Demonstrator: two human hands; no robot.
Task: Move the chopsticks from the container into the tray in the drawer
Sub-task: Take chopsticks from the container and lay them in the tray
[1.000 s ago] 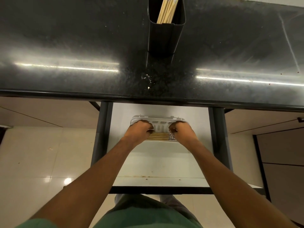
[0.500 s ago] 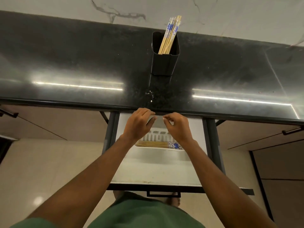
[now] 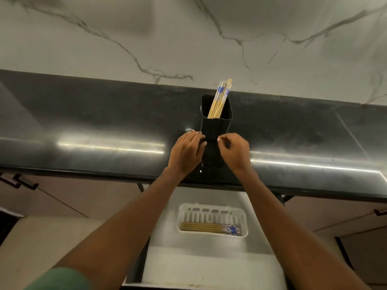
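Observation:
A black square container (image 3: 216,124) stands on the dark countertop and holds several wooden chopsticks (image 3: 219,101) with blue-patterned tops. Below, a white slotted tray (image 3: 211,208) lies in the open white drawer with several chopsticks (image 3: 209,227) laid flat along its front side. My left hand (image 3: 186,153) hovers just left of the container's base, fingers loosely spread, holding nothing. My right hand (image 3: 235,152) hovers just right of the base, fingers curled with the thumb and forefinger close together, and nothing shows in it.
The black countertop (image 3: 104,126) runs across the view with a marble wall (image 3: 188,38) behind it. The open drawer (image 3: 209,262) juts out toward me under the counter edge. Cabinet handles (image 3: 25,184) show at the left and right.
Both hands have left the tray in the drawer and risen over the counter edge to either side of the container's base. The chopsticks stay in the tray. The view has tilted upward.

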